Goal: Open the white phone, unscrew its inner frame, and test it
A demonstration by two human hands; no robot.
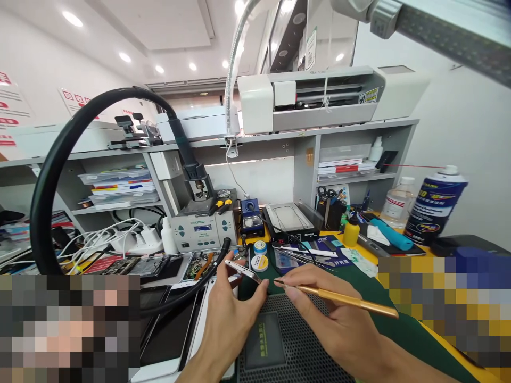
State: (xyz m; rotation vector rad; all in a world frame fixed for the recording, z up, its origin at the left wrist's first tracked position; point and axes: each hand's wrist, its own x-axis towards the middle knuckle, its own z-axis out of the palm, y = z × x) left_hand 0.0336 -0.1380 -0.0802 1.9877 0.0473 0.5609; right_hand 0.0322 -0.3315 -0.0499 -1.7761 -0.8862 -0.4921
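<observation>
My left hand point(231, 316) is closed around a thin, white-edged phone point(242, 269), held tilted and nearly edge-on, with the thumb at its near end. In my right hand point(339, 319) is a slim gold-handled tool point(359, 302), gripped like a pen. Its dark tip points left, close to the phone's near end; whether it touches the phone I cannot tell. Both hands are above a black perforated mat point(303, 332) with a dark rectangular label. The phone's broad faces are mostly hidden.
Behind the hands stand two small round tins point(260, 263), a hot-air station point(199, 232) and a black-framed plate device point(291, 223). A black hose point(40, 197) arches over the left side. Tablets point(167, 324) lie at left. A spray can point(435, 205) and yellow bottle point(351, 232) stand right.
</observation>
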